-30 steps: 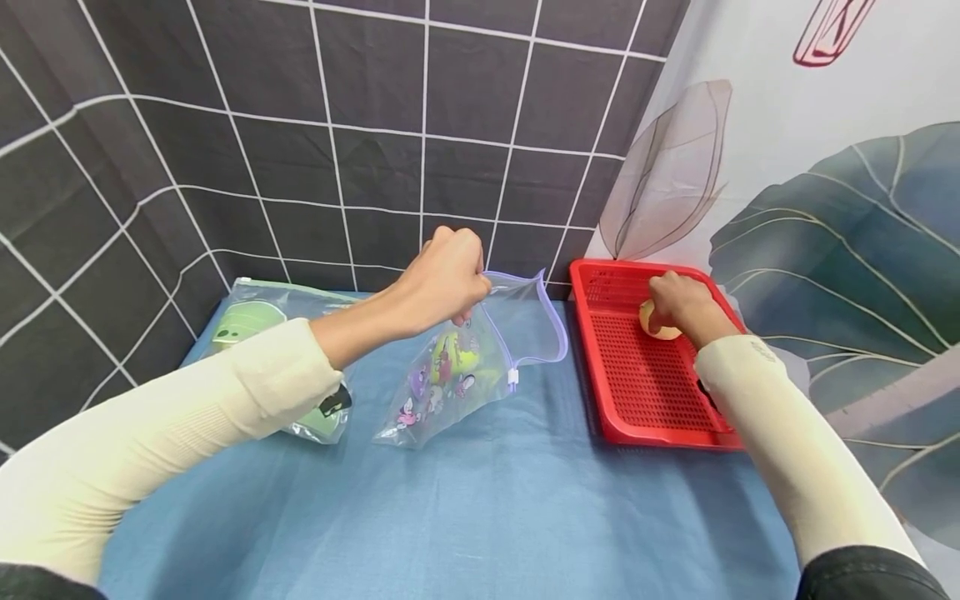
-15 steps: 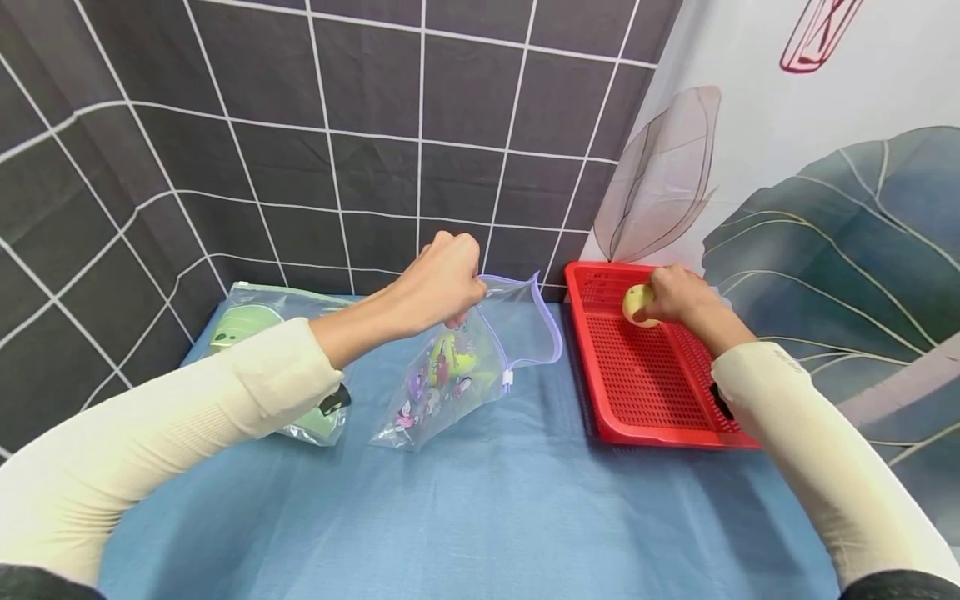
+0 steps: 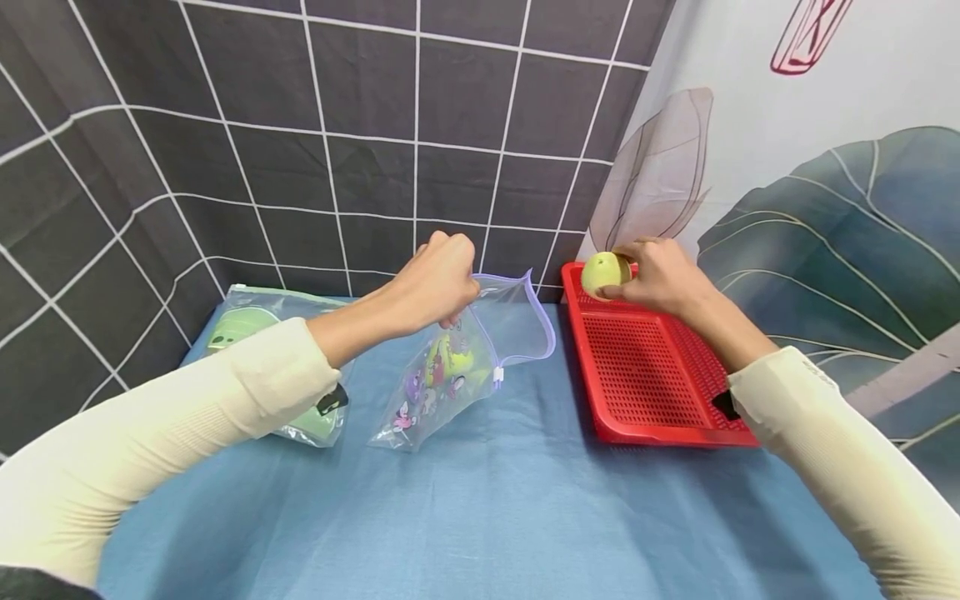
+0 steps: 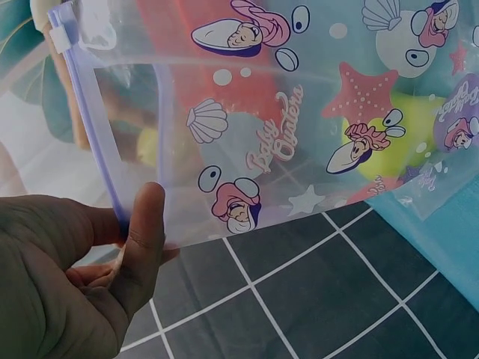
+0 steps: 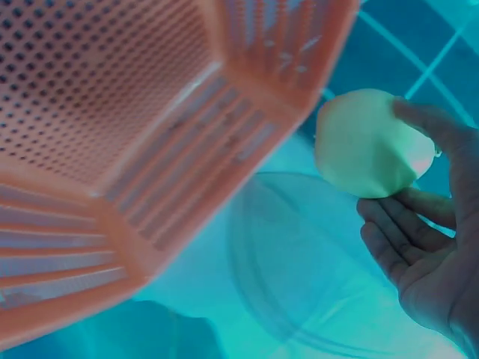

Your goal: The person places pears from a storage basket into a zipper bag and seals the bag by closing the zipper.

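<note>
My left hand (image 3: 438,279) pinches the purple zip edge of a clear zip bag (image 3: 457,387) printed with cartoon figures, shells and stars. The bag's mouth gapes toward the right. A yellow-green fruit (image 4: 385,134) shows through the plastic near the bottom of the bag. My right hand (image 3: 660,271) holds a yellow-green apple (image 3: 602,275) between thumb and fingers, above the far left part of the red basket (image 3: 630,367). In the right wrist view the apple (image 5: 370,142) is clear of the basket's rim.
Left of the printed bag, another clear zip bag (image 3: 322,429) with green items lies partly under the left sleeve (image 3: 247,383). Blue cloth (image 3: 465,508) covers the table. A dark tiled backdrop (image 3: 375,175) stands behind, with a patterned white one (image 3: 750,67) at the right.
My right hand has lifted the apple out of the basket's inside and carried it up and left, to its far left rim. My left hand keeps its grip on the bag.
</note>
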Available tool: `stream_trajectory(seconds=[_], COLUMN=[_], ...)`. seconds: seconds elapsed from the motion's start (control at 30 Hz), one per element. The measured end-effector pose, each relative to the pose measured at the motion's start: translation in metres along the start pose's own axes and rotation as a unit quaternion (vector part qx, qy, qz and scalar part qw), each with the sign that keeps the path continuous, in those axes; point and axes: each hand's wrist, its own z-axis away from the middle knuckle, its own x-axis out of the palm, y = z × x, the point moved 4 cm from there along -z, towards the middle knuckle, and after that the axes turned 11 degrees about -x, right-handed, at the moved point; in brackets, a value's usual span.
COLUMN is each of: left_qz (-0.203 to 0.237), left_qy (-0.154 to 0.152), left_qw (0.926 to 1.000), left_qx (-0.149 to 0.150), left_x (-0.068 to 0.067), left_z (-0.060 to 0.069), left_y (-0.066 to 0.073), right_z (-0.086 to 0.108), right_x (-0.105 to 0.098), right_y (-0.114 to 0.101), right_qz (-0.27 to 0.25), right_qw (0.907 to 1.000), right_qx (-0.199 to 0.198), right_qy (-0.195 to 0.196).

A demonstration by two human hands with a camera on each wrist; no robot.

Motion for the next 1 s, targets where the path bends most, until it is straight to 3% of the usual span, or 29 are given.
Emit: stream_trajectory(seconds=[0.17,0.4,0.67,0.8,1.0], left_qz=[-0.001,0.005,0.008,0.010,0.010], left_qy=[-0.002,-0.002,-0.001,0.000,0.002], left_qw=[1.0000,1.0000,0.9999,0.9999,0.9999], left_qx=[0.000,0.002,0.010,0.010,0.005], left_x=[0.001,0.000,0.002,0.003,0.004], left_z=[0.000,0.001,0.001,0.001,0.000], left_y=[-0.001,-0.001,0.001,0.002,0.003], right_z=[-0.001,0.003,0.012,0.013,0.009], right_x=[-0.013,-0.031,-0.045,-0.040,-0.022], right_y=[-0.026,-0.057,-0.097,-0.116,-0.138], right_qz=[-0.022,-0.031,-0.079,-0.084,-0.075], right_qw=[0.9993,0.9933,0.9838,0.9797,0.9820], right_qx=[-0.014,-0.067,-0.115,-0.150,-0.171], right_qy=[0.025,0.089,0.113,0.103,0.031])
